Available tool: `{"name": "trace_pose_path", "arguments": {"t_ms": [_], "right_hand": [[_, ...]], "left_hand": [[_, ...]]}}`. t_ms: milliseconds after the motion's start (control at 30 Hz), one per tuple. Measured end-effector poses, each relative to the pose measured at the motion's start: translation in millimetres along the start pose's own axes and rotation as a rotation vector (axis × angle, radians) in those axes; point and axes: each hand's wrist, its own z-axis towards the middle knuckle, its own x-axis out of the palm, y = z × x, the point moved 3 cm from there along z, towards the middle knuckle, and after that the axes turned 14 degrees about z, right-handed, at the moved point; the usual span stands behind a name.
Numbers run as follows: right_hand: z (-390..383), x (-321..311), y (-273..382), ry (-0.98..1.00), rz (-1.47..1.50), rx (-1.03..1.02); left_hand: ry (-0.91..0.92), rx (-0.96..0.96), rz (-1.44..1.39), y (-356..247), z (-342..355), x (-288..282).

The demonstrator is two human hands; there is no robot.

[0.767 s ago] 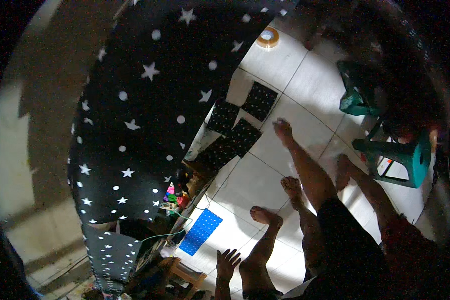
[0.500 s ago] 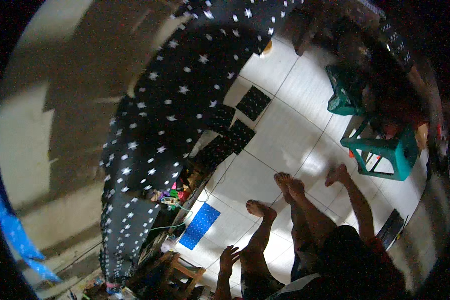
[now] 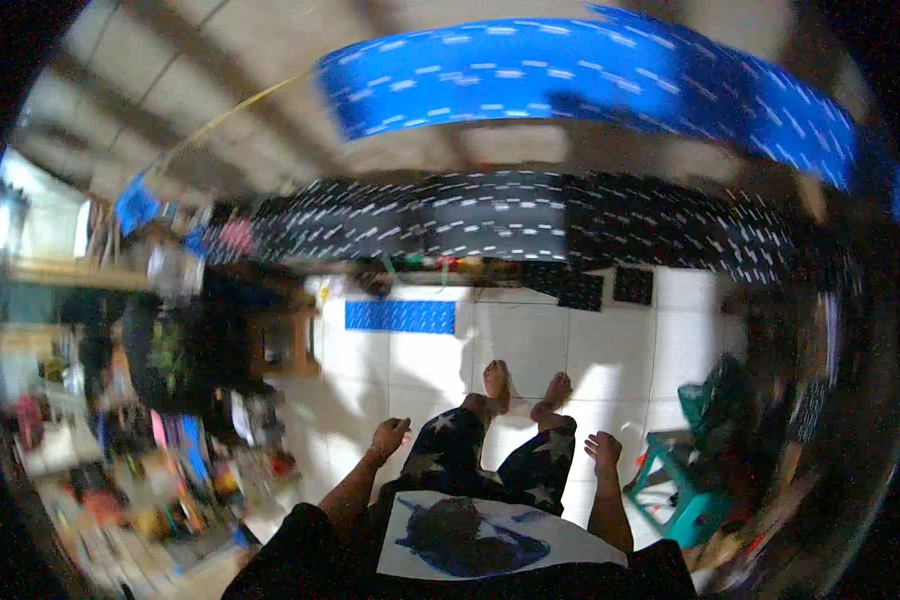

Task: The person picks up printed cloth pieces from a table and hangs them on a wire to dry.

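Held low beside my left thigh, my left hand [image 3: 391,437] has loosely bent fingers and holds nothing that shows. My right hand [image 3: 602,449] hangs out past my right knee, its fingers a little apart, also with nothing in it. Both hands are somewhat blurred and touch no object. Ahead of my bare feet, a long black cloth with white marks [image 3: 495,215] spans the view from left to right. A blue patterned piece [image 3: 400,316] lies flat on the floor to the front left of my feet.
A blue length of patterned cloth [image 3: 500,70] stretches across the far wall. Black patterned squares [image 3: 632,286] lie on the white tiles [image 3: 525,345]. To my right stands a green plastic stool [image 3: 698,505]. A wooden stool [image 3: 300,340] and crowded clutter [image 3: 150,500] are at left.
My view has swung round and levelled, so the long black cloth now runs across it and the far blue cloth shows fully. Both hands stay low and apart.
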Motion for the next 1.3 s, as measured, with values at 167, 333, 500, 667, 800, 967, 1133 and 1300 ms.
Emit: {"name": "trace_pose_path", "arguments": {"t_ms": [167,333,500,667,800,967,1133,1300], "right_hand": [[-13.9,62.5,55.4,0.145,-0.315,0.235],[-28.7,153.0,65.1,0.187,-0.854,0.265],[27.6,220.4,52.8,1.135,-1.666,-0.223],[-28.8,355.4,-82.1,1.118,-1.603,-0.122],[-127.9,464.5,-214.0,1.282,-1.567,-0.057],[-159.6,537.3,-364.3,1.281,-1.533,0.061],[-251.5,588.4,-426.5,1.224,-1.599,0.237],[-184.8,586.7,-437.0,0.836,-1.814,0.331]], "left_hand": [[-0.086,-0.165,-0.238,57.1,-73.7,58.6],[-0.211,-0.356,-0.209,96.1,-141.4,122.7],[-0.268,-0.665,-0.564,131.9,-208.5,164.8],[-0.317,-0.508,-0.915,223.4,-221.0,148.6],[-0.628,-0.708,-1.451,261.7,-245.5,102.3],[-0.777,-0.732,-1.694,309.9,-260.9,64.8],[-0.642,-0.636,-1.911,341.6,-243.3,117.1],[-0.439,-0.523,-0.208,367.4,-212.0,67.1]]}}
